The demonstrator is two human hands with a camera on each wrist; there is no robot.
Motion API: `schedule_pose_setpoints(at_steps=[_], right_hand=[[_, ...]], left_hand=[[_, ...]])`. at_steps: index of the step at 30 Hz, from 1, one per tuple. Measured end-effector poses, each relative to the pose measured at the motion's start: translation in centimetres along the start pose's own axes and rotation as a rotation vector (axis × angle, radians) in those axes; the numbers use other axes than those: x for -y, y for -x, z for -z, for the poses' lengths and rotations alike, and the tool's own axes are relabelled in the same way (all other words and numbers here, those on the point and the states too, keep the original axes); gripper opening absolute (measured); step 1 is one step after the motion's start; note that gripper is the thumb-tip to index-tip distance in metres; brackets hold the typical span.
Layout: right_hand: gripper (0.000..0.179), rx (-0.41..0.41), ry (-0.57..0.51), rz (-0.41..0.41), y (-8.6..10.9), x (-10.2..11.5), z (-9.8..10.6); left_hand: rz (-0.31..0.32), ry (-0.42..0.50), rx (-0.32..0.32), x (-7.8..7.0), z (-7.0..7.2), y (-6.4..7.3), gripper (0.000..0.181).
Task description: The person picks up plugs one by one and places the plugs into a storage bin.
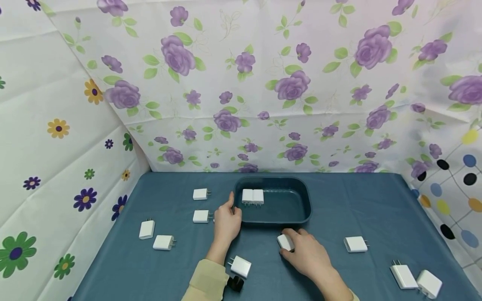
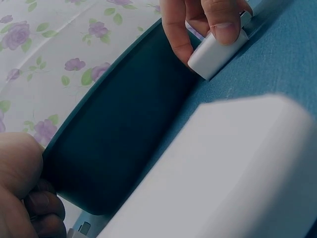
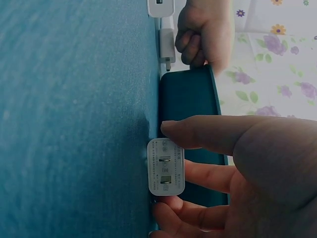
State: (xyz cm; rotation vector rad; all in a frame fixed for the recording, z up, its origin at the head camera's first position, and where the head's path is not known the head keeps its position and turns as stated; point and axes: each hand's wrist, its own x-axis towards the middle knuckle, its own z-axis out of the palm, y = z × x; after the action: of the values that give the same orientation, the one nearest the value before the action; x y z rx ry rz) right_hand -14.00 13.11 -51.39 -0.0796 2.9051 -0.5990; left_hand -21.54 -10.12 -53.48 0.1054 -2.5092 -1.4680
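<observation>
At the left end of a dark teal tray (image 1: pixel 276 224), my left hand (image 1: pixel 227 221) grips the rim, thumb up along the edge and the other fingers curled. Two white plug chargers (image 1: pixel 252 196) stand side by side in the tray's left part. My right hand (image 1: pixel 306 251) pinches another white charger (image 1: pixel 285 242) between thumb and fingers, just in front of the tray. In the right wrist view the printed prong face of this charger (image 3: pixel 166 181) shows, low at the cloth. One more charger (image 1: pixel 241 266) lies beside my left wrist and looms large in the left wrist view.
Several white chargers lie on the blue cloth to the left, among them one charger (image 1: pixel 200 194) near the tray. On the right lie a single charger (image 1: pixel 355 244) and a close pair (image 1: pixel 403 276). A flowered sheet (image 1: pixel 226 125) hangs behind the table.
</observation>
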Motion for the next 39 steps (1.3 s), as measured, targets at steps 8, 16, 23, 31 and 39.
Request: schedule_pose_setpoints(at_steps=[8, 16, 23, 31, 39], right_hand=[[0.053, 0.0, -0.01, -0.002, -0.09, -0.09, -0.01], [0.054, -0.016, -0.023, 0.01, 0.01, -0.28, 0.02], [0.051, -0.027, -0.046, 0.018, 0.08, -0.39, -0.06], [0.051, -0.014, -0.049, 0.013, 0.09, -0.53, -0.1], [0.051, -0.013, -0.049, 0.009, 0.07, -0.46, -0.07]], left_hand=[[-0.011, 0.001, -0.007, -0.03, -0.01, 0.02, 0.057], [-0.007, -0.001, -0.004, 0.02, -0.09, -0.14, 0.056], [-0.004, -0.001, -0.001, 0.09, -0.14, -0.06, 0.057], [0.002, 0.008, 0.005, 0.03, -0.11, 0.0, 0.057], [0.002, 0.013, 0.005, -0.14, 0.01, 0.07, 0.057]])
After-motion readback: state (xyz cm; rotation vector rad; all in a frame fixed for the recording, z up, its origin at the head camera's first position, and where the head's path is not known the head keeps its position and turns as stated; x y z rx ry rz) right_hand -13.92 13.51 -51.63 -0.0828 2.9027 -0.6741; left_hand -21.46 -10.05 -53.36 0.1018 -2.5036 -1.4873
